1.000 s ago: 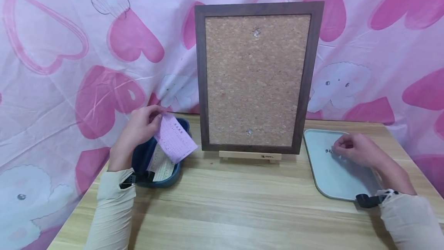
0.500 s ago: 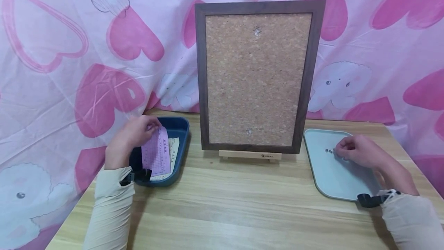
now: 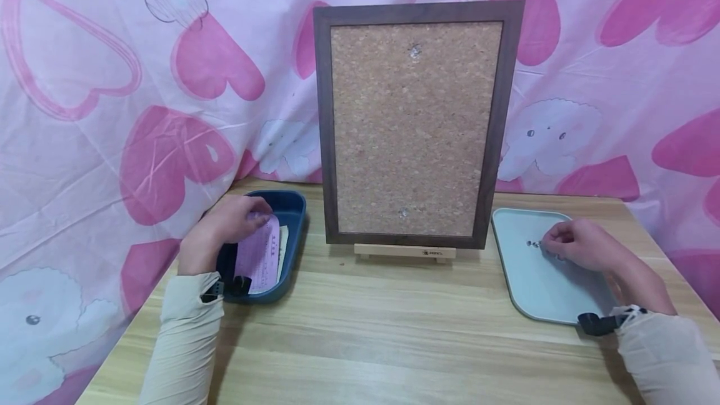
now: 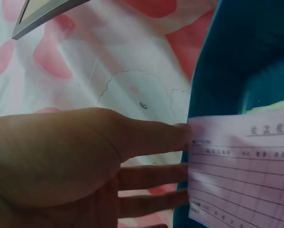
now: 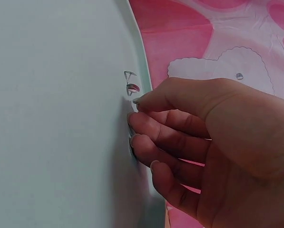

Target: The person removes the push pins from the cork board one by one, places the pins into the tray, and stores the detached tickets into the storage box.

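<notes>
My left hand (image 3: 230,220) is over a dark blue bin (image 3: 295,205), thumb and fingers pinching one edge of a pink receipt slip (image 3: 259,255). In the left wrist view the slip (image 4: 241,166) shows printed ruled lines, with the thumb tip right at its edge. A cream paper (image 3: 282,245) lies beneath it in the bin. At the right, my right hand (image 3: 585,245) has its fingertips down at several silver thumbtacks (image 3: 531,244) on a pale green tray (image 3: 523,286). Two thumbtacks (image 5: 131,83) show beside the thumb; I cannot tell whether one is between the fingertips.
A cork board (image 3: 416,130) in a dark brown frame stands upright on a small wooden stand (image 3: 405,251) between bin and tray. Two clear pins (image 3: 415,51) sit in the cork, top and bottom. A pink heart-patterned cloth (image 3: 185,161) hangs behind the wooden table (image 3: 394,330).
My left hand has lowered the pink receipt slip from above the bin's right rim back into the bin, over the cream paper. The right hand has stayed almost still at the thumbtacks.
</notes>
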Action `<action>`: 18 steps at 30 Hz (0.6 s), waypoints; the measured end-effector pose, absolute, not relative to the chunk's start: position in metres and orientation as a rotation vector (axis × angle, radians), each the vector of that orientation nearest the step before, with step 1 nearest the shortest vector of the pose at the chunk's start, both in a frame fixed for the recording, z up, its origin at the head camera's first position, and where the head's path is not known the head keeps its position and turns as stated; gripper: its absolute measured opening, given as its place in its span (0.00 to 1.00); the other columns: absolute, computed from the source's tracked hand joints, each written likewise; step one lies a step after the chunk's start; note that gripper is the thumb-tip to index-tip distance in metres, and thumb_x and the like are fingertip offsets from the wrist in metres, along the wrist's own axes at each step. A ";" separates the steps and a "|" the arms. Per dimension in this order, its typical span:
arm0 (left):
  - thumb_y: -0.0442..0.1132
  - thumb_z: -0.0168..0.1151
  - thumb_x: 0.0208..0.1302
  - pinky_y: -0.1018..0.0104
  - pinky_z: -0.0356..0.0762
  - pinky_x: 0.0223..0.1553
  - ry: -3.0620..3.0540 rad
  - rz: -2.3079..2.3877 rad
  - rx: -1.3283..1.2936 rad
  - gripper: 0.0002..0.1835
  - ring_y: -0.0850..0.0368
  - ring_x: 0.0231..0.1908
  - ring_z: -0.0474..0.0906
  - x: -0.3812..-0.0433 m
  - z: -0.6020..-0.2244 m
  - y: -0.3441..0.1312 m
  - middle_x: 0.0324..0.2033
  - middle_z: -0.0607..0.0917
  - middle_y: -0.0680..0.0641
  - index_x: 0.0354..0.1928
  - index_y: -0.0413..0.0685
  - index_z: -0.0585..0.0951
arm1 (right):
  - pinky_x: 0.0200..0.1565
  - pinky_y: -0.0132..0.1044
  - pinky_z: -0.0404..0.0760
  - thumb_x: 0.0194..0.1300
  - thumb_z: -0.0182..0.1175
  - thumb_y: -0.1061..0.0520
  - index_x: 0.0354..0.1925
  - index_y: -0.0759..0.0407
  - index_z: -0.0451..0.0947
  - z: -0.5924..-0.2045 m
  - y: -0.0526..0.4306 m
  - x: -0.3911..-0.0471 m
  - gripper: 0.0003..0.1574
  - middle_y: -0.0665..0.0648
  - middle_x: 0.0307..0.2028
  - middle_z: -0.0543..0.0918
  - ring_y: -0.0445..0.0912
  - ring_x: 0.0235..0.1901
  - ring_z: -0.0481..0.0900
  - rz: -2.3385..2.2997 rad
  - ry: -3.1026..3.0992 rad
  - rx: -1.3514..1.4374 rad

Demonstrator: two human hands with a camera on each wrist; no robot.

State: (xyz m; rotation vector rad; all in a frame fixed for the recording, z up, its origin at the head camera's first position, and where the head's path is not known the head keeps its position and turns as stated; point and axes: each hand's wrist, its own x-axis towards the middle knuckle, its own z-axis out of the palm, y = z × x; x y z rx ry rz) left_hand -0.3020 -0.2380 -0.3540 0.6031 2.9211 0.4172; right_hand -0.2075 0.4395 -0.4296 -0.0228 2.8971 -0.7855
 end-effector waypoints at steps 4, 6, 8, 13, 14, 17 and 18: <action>0.44 0.59 0.81 0.32 0.75 0.67 2.815 0.405 0.512 0.19 0.34 0.64 0.79 -0.302 -0.355 -0.236 0.63 0.85 0.35 0.66 0.44 0.83 | 0.34 0.33 0.77 0.73 0.68 0.57 0.50 0.68 0.88 -0.430 0.440 -0.208 0.15 0.53 0.36 0.87 0.42 0.34 0.77 -0.775 2.905 -0.026; 0.45 0.59 0.81 0.31 0.74 0.69 2.788 0.395 0.486 0.21 0.33 0.67 0.77 -0.302 -0.355 -0.234 0.66 0.83 0.34 0.68 0.44 0.82 | 0.34 0.33 0.77 0.72 0.68 0.57 0.50 0.68 0.88 -0.430 0.440 -0.208 0.15 0.53 0.36 0.87 0.42 0.34 0.77 -0.770 2.907 -0.021; 0.46 0.58 0.81 0.30 0.72 0.70 2.777 0.393 0.469 0.23 0.32 0.69 0.76 -0.301 -0.355 -0.233 0.68 0.82 0.33 0.70 0.43 0.81 | 0.34 0.33 0.76 0.73 0.68 0.57 0.50 0.68 0.88 -0.430 0.439 -0.207 0.16 0.54 0.36 0.88 0.43 0.34 0.77 -0.767 2.907 -0.019; 0.46 0.59 0.81 0.30 0.72 0.70 2.778 0.391 0.460 0.24 0.32 0.70 0.75 -0.300 -0.353 -0.231 0.69 0.81 0.33 0.70 0.42 0.80 | 0.35 0.34 0.75 0.74 0.68 0.56 0.54 0.70 0.87 -0.426 0.439 -0.206 0.19 0.56 0.38 0.88 0.46 0.37 0.77 -0.758 2.920 0.005; 0.46 0.59 0.81 0.31 0.73 0.70 2.780 0.398 0.470 0.24 0.32 0.69 0.76 -0.300 -0.352 -0.231 0.68 0.81 0.33 0.70 0.42 0.80 | 0.36 0.34 0.76 0.74 0.67 0.56 0.55 0.70 0.87 -0.425 0.439 -0.206 0.19 0.57 0.39 0.88 0.47 0.38 0.78 -0.752 2.930 0.012; 0.45 0.60 0.80 0.32 0.72 0.71 2.806 0.441 0.524 0.23 0.33 0.69 0.77 -0.300 -0.352 -0.229 0.68 0.82 0.33 0.70 0.41 0.80 | 0.37 0.36 0.77 0.77 0.65 0.55 0.55 0.69 0.85 -0.419 0.438 -0.206 0.19 0.61 0.42 0.88 0.52 0.41 0.80 -0.761 2.969 0.026; 0.44 0.60 0.80 0.32 0.72 0.71 2.826 0.461 0.556 0.23 0.33 0.69 0.77 -0.300 -0.352 -0.227 0.67 0.83 0.32 0.70 0.40 0.79 | 0.38 0.35 0.77 0.77 0.64 0.55 0.55 0.68 0.85 -0.417 0.437 -0.206 0.19 0.62 0.43 0.88 0.53 0.42 0.81 -0.757 3.000 0.019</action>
